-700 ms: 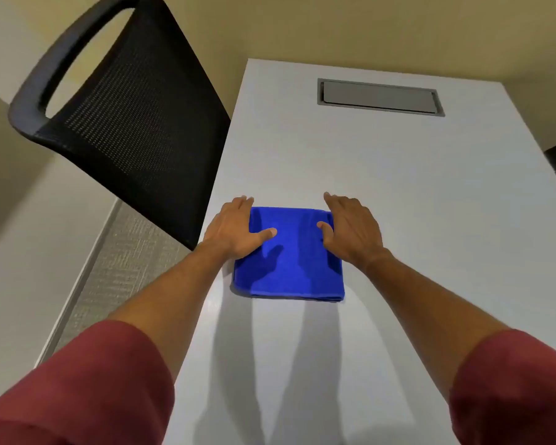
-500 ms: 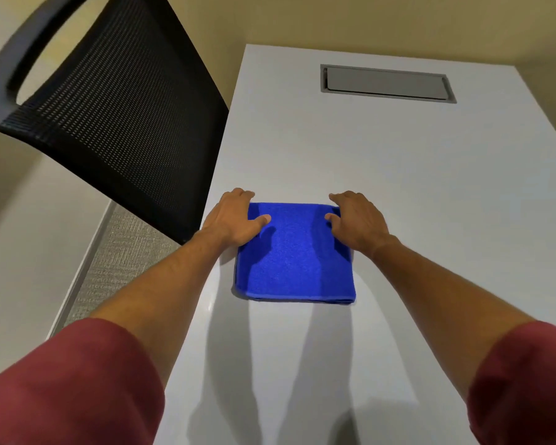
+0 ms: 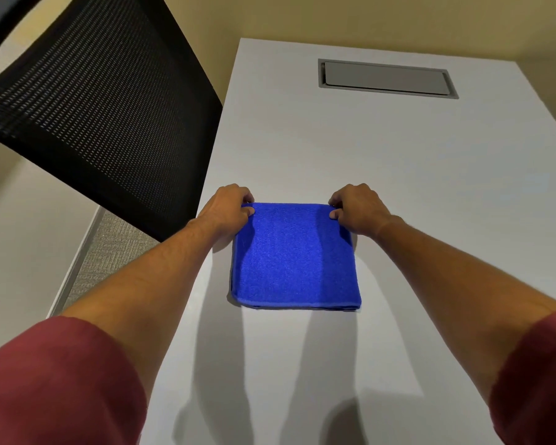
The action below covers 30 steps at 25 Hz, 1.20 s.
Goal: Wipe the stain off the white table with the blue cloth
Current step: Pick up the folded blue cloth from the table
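Both hands had slid from the flanks of the folded blue terry cloth (image 3: 294, 256) up to its far corners. The left hand (image 3: 228, 209) and the right hand (image 3: 357, 208) each had a grip closed in a pinch on a corner, thumb on top, fingers curled over the edge. The cloth lay flat near the left side of the white tabletop (image 3: 398, 149). Wiping, I judged, had not begun (the cloth looked neatly squared). No stain showed on the bare surface; it might have sat under the cloth. Whether the fingertips reached beneath the fold I could not tell.
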Motion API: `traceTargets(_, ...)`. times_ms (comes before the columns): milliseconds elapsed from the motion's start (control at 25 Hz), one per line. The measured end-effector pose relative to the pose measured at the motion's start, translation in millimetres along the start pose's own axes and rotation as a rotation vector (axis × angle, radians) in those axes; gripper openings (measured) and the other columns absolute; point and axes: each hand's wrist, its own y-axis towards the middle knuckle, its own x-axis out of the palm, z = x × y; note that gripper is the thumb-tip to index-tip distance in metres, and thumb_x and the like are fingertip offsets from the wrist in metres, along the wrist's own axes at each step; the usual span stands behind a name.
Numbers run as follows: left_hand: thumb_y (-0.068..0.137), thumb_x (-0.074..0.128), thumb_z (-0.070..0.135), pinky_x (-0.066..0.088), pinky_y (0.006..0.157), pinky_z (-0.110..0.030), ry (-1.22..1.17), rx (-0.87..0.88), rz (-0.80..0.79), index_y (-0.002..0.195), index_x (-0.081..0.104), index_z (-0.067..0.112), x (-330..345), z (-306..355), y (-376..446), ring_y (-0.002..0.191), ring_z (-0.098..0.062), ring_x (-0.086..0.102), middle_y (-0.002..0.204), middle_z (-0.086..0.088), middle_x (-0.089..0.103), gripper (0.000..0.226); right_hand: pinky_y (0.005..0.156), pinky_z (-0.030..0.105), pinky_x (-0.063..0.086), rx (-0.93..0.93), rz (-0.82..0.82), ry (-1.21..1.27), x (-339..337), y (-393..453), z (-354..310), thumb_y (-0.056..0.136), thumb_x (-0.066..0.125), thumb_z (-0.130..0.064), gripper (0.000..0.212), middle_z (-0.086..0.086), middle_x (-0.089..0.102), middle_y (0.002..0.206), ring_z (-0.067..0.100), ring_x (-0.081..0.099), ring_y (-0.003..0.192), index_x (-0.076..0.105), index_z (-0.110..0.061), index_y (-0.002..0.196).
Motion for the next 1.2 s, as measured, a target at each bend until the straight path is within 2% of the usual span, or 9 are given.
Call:
traceTargets(360, 0.092, 0.065, 0.015, 0.048, 0.083, -0.030, -0.054, 0.006, -0.038, 0.102, 0.068, 0.010, -2.1, 2.3, 10.1, 0.094, -0.018, 0.059, 0.100, -0.004, 0.066, 0.012, 0.089, 0.036, 0.055, -0.028, 0.010, 0.034, -5.1, 7.8, 2.6, 0.089, 0.069, -0.009, 0.019, 0.010, 0.074, 0.105, 0.025, 0.067, 0.098, 0.075, -0.010, 0.106)
traceTargets(560, 0.092, 0.063, 0.016, 0.045, 0.080, -0.028, -0.044, 0.005, -0.029, 0.101, 0.067, 0.011, -4.7, 7.8, 3.6, 0.091, -0.016, 0.058, 0.096, -0.002, 0.063, 0.011, 0.090, 0.036, 0.053, -0.039, -0.052, -0.006, -3.5, 5.6, 0.7, 0.090, 0.065, -0.012, 0.024, 0.009, 0.072, 0.111, 0.025, 0.065, 0.100, 0.072, -0.011, 0.113)
traceTargets(720, 0.091, 0.065, 0.015, 0.048, 0.080, -0.027, -0.072, 0.020, -0.009, 0.101, 0.068, 0.009, -9.8, 9.8, -1.0, 0.091, -0.017, 0.060, 0.095, -0.003, 0.065, 0.012, 0.079, 0.028, 0.048, -0.059, -0.059, -0.002, -14.7, 5.0, -1.1, 0.088, 0.069, -0.010, 0.019, 0.006, 0.073, 0.105, 0.021, 0.064, 0.093, 0.074, -0.012, 0.105)
traceTargets(880, 0.088, 0.068, 0.012, 0.053, 0.074, -0.026, -0.095, 0.049, -0.027, 0.087, 0.069, 0.015, -39.2, 25.2, -12.6, 0.082, -0.014, 0.063, 0.087, -0.001, 0.067, 0.003, 0.076, 0.027, 0.047, -0.072, -0.072, 0.026, -50.9, -10.4, -4.0, 0.085, 0.073, -0.010, 0.013, 0.002, 0.073, 0.094, 0.017, 0.063, 0.087, 0.077, -0.014, 0.096)
traceTargets(960, 0.087, 0.069, 0.012, 0.052, 0.066, -0.021, -0.092, 0.067, -0.059, 0.080, 0.067, 0.020, -61.0, 37.8, -20.7, 0.078, -0.012, 0.063, 0.082, 0.002, 0.067, 0.011, 0.076, 0.028, 0.050, -0.087, -0.087, 0.040, -75.3, -23.4, -8.1, 0.084, 0.074, -0.010, 0.012, 0.001, 0.073, 0.089, 0.016, 0.065, 0.085, 0.078, -0.014, 0.094)
traceTargets(1120, 0.086, 0.071, 0.014, 0.046, 0.057, -0.016, -0.068, 0.089, -0.075, 0.078, 0.069, 0.020, -109.1, 71.4, -43.6, 0.076, -0.010, 0.064, 0.081, 0.003, 0.067, 0.010, 0.074, 0.024, 0.055, -0.125, -0.104, 0.059, -131.2, -60.2, -19.9, 0.083, 0.073, -0.008, 0.012, -0.002, 0.074, 0.082, 0.009, 0.067, 0.075, 0.079, -0.012, 0.093)
traceTargets(1200, 0.085, 0.071, 0.014, 0.045, 0.057, -0.017, -0.054, 0.095, -0.081, 0.077, 0.069, 0.020, -131.6, 92.0, -57.8, 0.078, -0.012, 0.064, 0.082, 0.004, 0.068, 0.010, 0.068, 0.019, 0.056, -0.126, -0.124, 0.068, -161.4, -83.2, -25.9, 0.083, 0.073, -0.008, 0.011, -0.003, 0.075, 0.081, 0.006, 0.068, 0.070, 0.079, -0.012, 0.091)
